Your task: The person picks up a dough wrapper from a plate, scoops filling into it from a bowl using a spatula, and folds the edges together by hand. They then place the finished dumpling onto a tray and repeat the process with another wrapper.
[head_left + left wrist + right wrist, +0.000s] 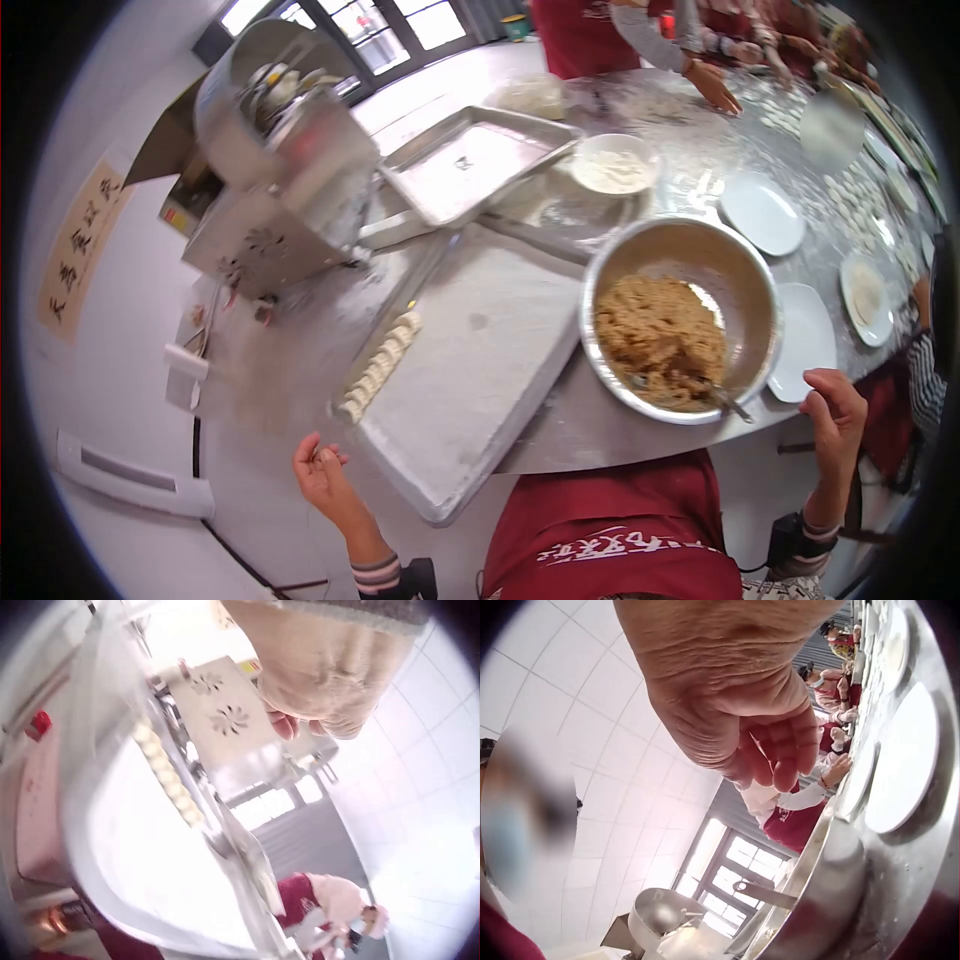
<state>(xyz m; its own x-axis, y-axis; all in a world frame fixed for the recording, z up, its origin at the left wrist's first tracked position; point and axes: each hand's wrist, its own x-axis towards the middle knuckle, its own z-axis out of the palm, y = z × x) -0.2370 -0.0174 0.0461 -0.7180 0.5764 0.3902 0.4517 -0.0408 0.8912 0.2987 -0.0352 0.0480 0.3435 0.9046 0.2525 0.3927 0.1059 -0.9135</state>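
In the head view the left hand point(326, 482) hovers off the near left corner of a large metal tray point(470, 350), its fingers loosely bent and empty. A row of dumplings point(380, 366) lines that tray's left edge; the left wrist view shows the row point(169, 776) too. My right hand point(836, 425) is raised beside a white plate point(803, 340), right of a steel bowl point(600, 370) of brown filling point(655, 330) with a spoon point(735, 404) in it. Seen from the right wrist, the right hand point(735, 697) has relaxed, curved fingers and holds nothing.
An empty metal tray point(480, 160) and a bowl of flour point(614, 165) stand farther back. At the left is a steel machine point(280, 200). More plates point(762, 213) lie at the right, near scattered dough pieces point(855, 205). Several people in red aprons point(580, 40) stand around the table.
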